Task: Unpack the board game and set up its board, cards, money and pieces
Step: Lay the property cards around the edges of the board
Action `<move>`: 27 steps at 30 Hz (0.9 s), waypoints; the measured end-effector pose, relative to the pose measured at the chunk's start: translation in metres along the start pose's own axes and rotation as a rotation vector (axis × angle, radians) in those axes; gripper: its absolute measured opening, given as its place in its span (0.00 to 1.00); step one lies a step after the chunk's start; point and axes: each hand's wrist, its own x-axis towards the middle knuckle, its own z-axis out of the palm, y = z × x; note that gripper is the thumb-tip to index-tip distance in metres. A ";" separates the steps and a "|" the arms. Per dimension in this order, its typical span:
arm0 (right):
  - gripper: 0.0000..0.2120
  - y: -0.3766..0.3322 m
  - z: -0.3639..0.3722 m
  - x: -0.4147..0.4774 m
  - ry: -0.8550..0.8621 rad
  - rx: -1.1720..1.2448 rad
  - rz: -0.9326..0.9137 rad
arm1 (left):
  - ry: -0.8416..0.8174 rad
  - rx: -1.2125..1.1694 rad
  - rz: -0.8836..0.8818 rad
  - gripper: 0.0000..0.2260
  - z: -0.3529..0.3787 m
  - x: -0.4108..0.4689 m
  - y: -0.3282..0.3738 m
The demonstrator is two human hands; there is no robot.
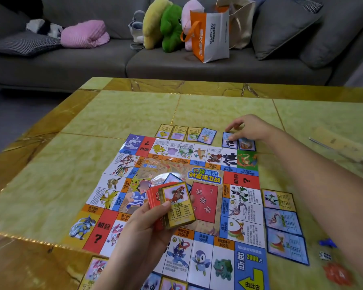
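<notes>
- The left hand (138, 233), over the middle of the board (205, 197), is clamped on the stack of cards (177, 206) with the thumb across the top yellow card. The red cards underneath sit fanned to one side, so a slacker grip could let them slide out and scatter across the board.
- The right hand (246, 127), just past the board's far right corner, has its fingers apart and nearly straight. The tips touch a blue-edged card (230, 141) lying on the surface (50, 185). A dragging touch could skew it or push it into the neighbouring card (247, 144).
- Right of the board lie three laid cards (283, 218), a blue piece (327, 243) and a die (325, 255). Drawing the right hand back low could sweep them out of line.
</notes>
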 end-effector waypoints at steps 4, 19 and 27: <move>0.13 0.001 0.002 -0.002 0.037 -0.026 0.009 | -0.006 0.003 0.030 0.14 0.002 -0.002 0.000; 0.19 -0.105 0.073 -0.180 -0.331 0.478 -0.179 | 0.050 0.042 0.262 0.07 0.003 -0.002 -0.003; 0.05 -0.094 0.085 -0.187 -0.272 0.666 -0.067 | 0.036 0.001 0.222 0.08 0.006 -0.008 0.002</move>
